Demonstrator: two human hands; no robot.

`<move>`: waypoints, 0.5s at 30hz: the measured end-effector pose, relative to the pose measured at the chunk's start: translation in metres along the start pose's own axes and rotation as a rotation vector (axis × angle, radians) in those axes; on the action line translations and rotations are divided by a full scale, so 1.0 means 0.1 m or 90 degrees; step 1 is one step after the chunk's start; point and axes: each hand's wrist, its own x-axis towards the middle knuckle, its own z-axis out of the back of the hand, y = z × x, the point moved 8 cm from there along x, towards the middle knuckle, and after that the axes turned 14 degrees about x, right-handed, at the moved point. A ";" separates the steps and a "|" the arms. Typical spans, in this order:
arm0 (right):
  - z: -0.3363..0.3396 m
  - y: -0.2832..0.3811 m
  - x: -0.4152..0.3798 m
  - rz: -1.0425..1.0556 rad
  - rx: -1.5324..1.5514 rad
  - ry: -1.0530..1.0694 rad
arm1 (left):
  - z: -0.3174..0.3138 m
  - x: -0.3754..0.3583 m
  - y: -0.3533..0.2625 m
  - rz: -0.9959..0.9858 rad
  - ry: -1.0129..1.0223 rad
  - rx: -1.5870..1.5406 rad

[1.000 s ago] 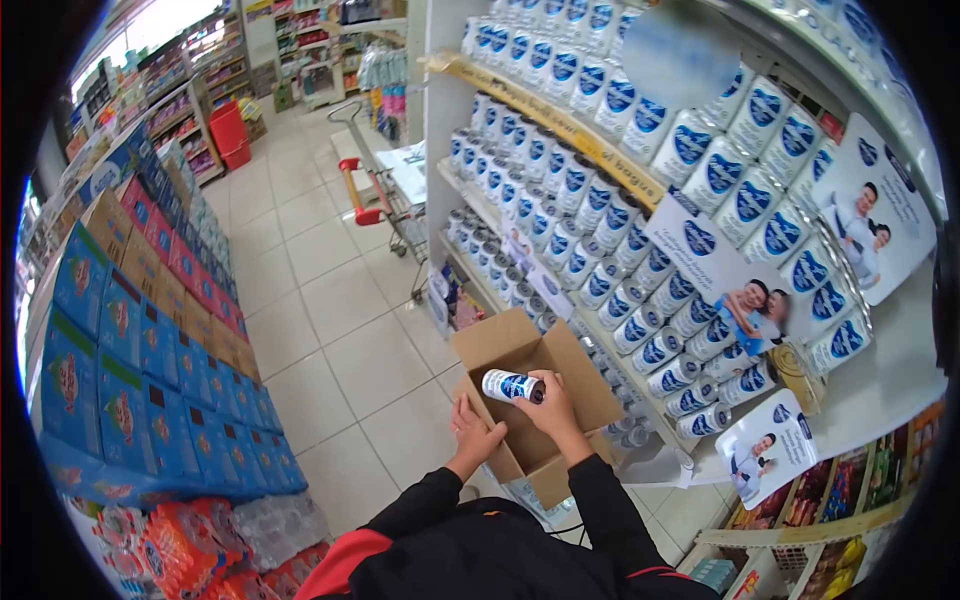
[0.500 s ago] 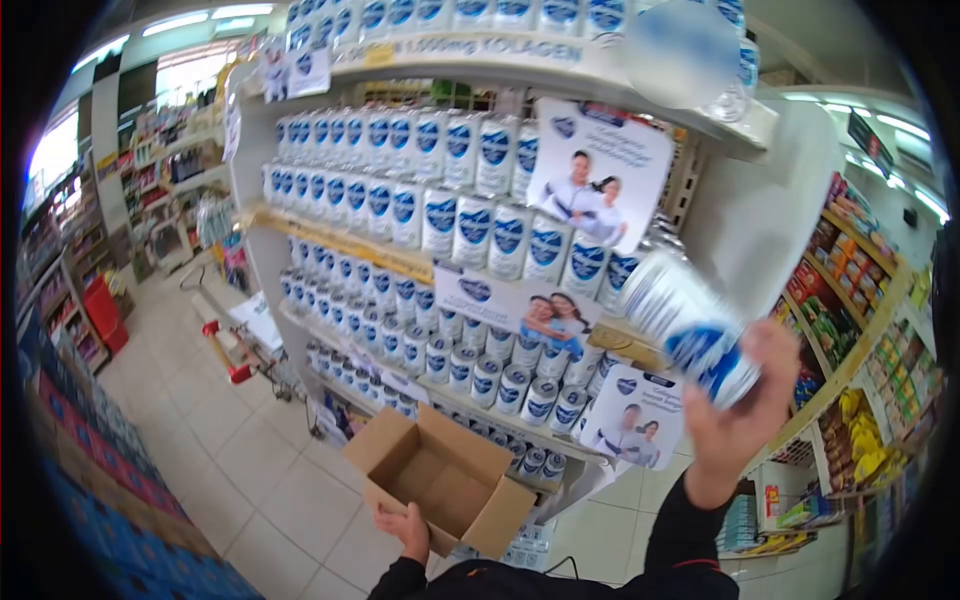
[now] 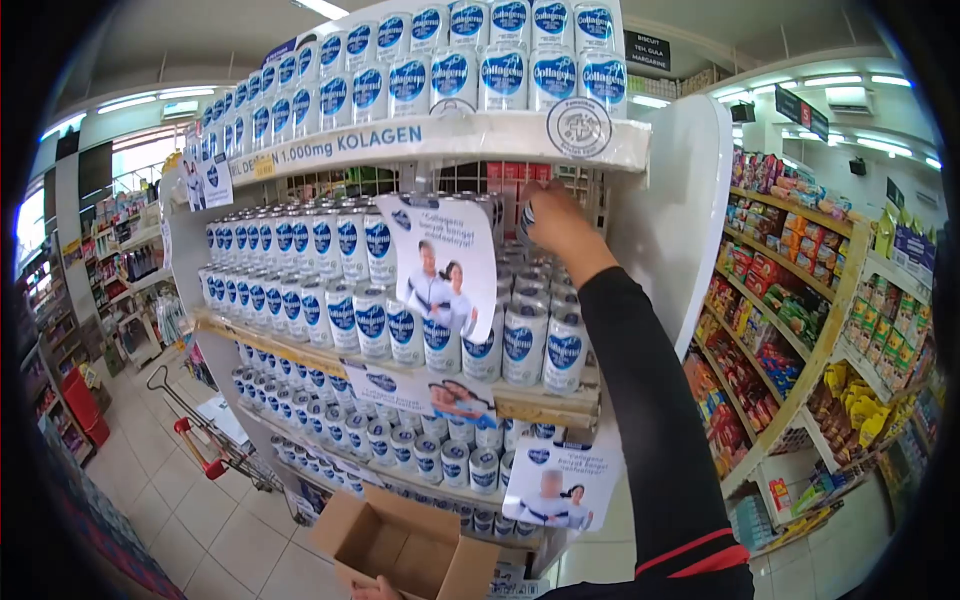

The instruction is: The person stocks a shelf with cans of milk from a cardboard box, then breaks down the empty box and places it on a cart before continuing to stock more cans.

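Cans (image 3: 525, 343) white, blue-labelled; right hand (image 3: 562, 230) grips another can (image 3: 527, 217) (mostly hidden).

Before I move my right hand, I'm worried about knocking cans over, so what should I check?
1. Grip: ok. The right hand has its fingers around a can.
2. Can's base resting on something: cannot tell. The hand and the poster hide it.
3. Clear view of the cans nearby: not ok. The poster hangs in front of several.
4. Front cans near the shelf edge: ok, upright.
5. Box open: ok, flaps spread.
6. Left hand steadying the box: cannot tell. It is at the near side, mostly out of view.
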 end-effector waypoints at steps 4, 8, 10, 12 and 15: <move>-0.26 -0.56 0.48 -0.097 0.042 0.140 | 0.23 -0.10 -0.21 0.038 -0.088 0.053; -0.70 -1.21 0.86 -0.054 0.071 0.133 | 0.02 0.12 0.02 0.043 -0.075 0.362; -0.80 -1.27 0.92 -0.061 0.083 0.135 | -0.03 0.09 0.07 0.069 -0.004 0.265; -0.80 -1.24 0.98 0.001 -0.050 0.047 | 0.08 0.03 0.00 0.072 0.026 0.259; -0.90 -1.19 1.01 0.015 -0.104 0.033 | 0.03 0.05 0.05 0.080 0.049 0.272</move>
